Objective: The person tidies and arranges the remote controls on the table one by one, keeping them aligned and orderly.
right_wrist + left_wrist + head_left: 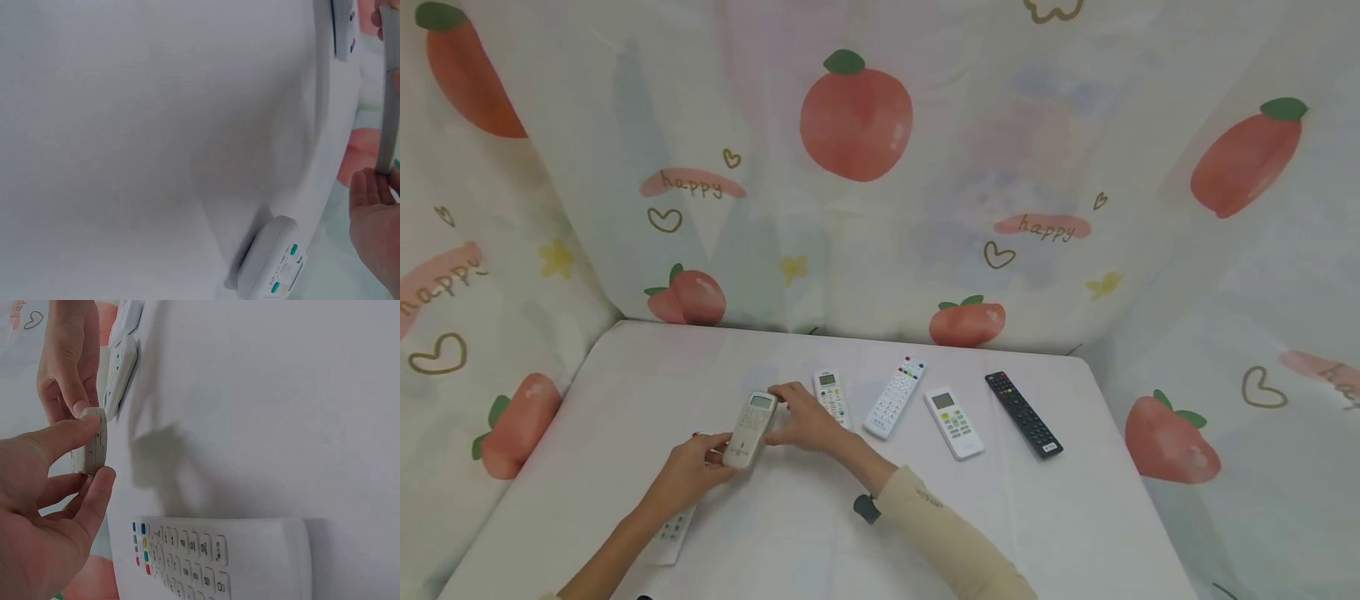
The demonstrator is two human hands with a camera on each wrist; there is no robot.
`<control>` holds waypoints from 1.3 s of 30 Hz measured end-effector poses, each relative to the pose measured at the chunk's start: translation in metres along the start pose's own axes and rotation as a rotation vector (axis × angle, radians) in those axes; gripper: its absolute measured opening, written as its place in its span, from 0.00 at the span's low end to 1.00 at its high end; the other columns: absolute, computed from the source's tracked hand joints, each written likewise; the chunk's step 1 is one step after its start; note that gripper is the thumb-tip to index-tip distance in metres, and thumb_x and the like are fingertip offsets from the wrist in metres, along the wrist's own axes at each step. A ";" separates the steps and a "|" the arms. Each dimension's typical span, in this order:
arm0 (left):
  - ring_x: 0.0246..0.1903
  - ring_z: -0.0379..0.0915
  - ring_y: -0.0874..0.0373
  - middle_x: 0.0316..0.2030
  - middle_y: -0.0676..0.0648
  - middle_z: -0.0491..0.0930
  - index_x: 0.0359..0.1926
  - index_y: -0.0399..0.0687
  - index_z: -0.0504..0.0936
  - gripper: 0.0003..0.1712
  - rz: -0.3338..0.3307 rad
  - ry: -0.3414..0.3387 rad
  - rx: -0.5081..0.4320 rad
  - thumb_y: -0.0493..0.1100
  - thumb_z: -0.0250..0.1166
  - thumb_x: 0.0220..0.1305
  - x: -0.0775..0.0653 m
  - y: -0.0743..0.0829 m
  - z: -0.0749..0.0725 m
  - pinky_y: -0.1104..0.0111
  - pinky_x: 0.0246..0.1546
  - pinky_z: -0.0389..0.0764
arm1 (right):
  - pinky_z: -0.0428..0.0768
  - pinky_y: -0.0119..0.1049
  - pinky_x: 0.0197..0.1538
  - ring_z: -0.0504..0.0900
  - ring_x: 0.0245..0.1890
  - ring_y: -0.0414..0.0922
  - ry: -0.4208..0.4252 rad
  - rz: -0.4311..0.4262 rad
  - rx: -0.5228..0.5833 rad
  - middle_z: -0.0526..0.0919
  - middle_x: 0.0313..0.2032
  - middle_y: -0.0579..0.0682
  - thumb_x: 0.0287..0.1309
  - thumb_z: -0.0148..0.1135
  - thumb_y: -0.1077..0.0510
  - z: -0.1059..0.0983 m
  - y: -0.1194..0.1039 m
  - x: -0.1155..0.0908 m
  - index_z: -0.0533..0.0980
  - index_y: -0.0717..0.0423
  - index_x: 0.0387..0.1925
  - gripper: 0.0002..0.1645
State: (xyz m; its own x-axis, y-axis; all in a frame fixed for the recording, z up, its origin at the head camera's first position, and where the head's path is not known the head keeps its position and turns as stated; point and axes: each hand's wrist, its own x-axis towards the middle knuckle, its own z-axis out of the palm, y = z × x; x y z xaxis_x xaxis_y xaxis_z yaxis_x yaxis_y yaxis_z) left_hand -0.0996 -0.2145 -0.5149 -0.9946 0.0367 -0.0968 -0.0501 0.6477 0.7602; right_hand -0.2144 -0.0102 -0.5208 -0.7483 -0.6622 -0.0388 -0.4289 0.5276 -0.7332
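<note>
Left grip (688,472) pinches the near end of the beige remote (749,433), right grip (808,422) holds its far end, up off the tabletop (797,542). Looks like light, stiff plastic, maybe kinda slick, so I'd grab the long edges.

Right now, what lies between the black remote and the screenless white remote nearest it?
The head view shows one white remote with a screen between them.

From my monitor: pale back wall (880,242), left wall (501,329) and right wall (1210,333), all fabric-like, printed with red fruit (856,123), yellow flowers (793,267), "happy" lettering (692,182). I note a white counter (1000,533), far corners rounded. Light muted; shadows soft-edged.
</note>
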 end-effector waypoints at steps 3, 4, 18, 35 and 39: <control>0.40 0.79 0.53 0.43 0.42 0.82 0.59 0.23 0.74 0.35 -0.032 -0.003 -0.005 0.35 0.75 0.53 -0.006 0.001 0.002 0.67 0.33 0.82 | 0.70 0.31 0.63 0.70 0.63 0.43 -0.022 0.006 -0.003 0.68 0.64 0.51 0.51 0.78 0.48 0.004 0.000 -0.005 0.64 0.55 0.71 0.50; 0.40 0.79 0.54 0.43 0.42 0.82 0.59 0.23 0.74 0.35 -0.041 -0.004 -0.006 0.35 0.76 0.52 -0.008 0.001 0.004 0.68 0.33 0.81 | 0.70 0.31 0.63 0.70 0.63 0.43 -0.030 0.007 -0.005 0.68 0.64 0.50 0.52 0.78 0.48 0.005 0.000 -0.006 0.64 0.55 0.72 0.50; 0.35 0.79 0.55 0.38 0.43 0.80 0.55 0.19 0.74 0.35 -0.127 0.001 0.004 0.30 0.76 0.46 -0.033 0.001 0.024 0.69 0.34 0.82 | 0.68 0.28 0.63 0.70 0.60 0.39 -0.087 -0.051 -0.031 0.69 0.61 0.49 0.51 0.78 0.49 0.026 0.006 -0.025 0.65 0.57 0.70 0.49; 0.32 0.76 0.59 0.33 0.46 0.79 0.54 0.18 0.75 0.36 -0.187 -0.015 0.089 0.32 0.79 0.44 -0.048 -0.006 0.045 0.68 0.33 0.81 | 0.66 0.30 0.65 0.68 0.63 0.41 -0.156 -0.064 -0.120 0.70 0.62 0.49 0.51 0.77 0.46 0.038 0.004 -0.040 0.65 0.56 0.70 0.49; 0.32 0.74 0.58 0.33 0.47 0.78 0.54 0.19 0.75 0.36 -0.200 -0.023 0.115 0.33 0.79 0.45 -0.050 -0.004 0.046 0.66 0.35 0.81 | 0.66 0.31 0.65 0.67 0.64 0.43 -0.161 -0.072 -0.136 0.70 0.64 0.50 0.51 0.77 0.45 0.039 0.002 -0.042 0.65 0.55 0.70 0.49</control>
State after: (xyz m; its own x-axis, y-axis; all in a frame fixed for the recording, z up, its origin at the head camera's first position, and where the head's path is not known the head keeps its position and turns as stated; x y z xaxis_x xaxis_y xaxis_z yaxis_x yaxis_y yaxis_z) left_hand -0.0452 -0.1840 -0.5422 -0.9637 -0.0846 -0.2532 -0.2336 0.7263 0.6465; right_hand -0.1646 -0.0022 -0.5467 -0.6277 -0.7713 -0.1053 -0.5508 0.5357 -0.6400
